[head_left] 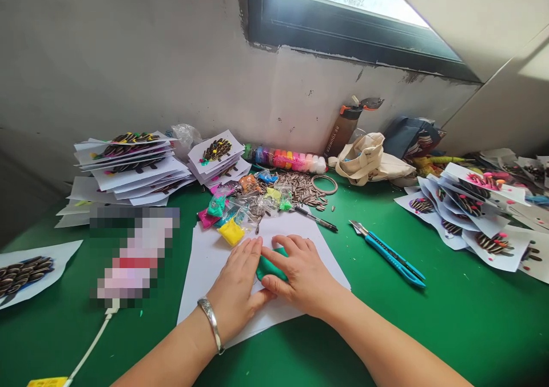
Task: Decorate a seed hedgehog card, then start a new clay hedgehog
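Observation:
A flattened piece of green modelling clay [271, 267] lies on a stack of white paper [201, 278], between my two hands. My left hand [241, 275] rests on the paper at the clay's left edge, its fingers stretched out and side by side, a silver bangle at the wrist. Over the clay's right part spreads my right hand [297, 270], index finger and thumb touching it, fingers apart and slightly bent. Part of the clay is hidden under the right hand. Just beyond the fingers is a yellow clay packet [231, 232], among several other small bags of coloured clay.
A black pen [316, 219] lies at the paper's upper edge, with loose sunflower seeds [300, 188] and a tape ring [325, 184] behind. To the right is a blue utility knife [390, 254]. Stacks of seed-decorated cards [137, 172] stand at left; a bottle [343, 127] leans behind.

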### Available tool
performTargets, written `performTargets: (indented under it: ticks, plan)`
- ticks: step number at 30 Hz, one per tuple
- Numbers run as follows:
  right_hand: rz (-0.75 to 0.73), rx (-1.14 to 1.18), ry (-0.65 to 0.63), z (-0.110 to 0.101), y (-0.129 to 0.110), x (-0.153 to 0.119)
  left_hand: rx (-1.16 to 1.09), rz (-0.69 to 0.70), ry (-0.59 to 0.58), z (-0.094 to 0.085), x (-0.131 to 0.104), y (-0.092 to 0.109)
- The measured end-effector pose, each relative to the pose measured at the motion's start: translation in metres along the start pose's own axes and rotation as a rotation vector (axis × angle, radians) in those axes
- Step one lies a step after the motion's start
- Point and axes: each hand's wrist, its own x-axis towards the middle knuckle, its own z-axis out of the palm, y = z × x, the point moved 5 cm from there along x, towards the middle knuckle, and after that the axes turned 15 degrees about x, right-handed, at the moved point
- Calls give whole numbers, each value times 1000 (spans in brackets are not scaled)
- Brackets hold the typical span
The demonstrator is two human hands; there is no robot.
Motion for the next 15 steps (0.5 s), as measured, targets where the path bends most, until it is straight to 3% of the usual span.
performTargets:
  ticks: [15]
  plan:
    - [-15,4,-20,1,-1,0,-2,-27,-52,-1,1,1]
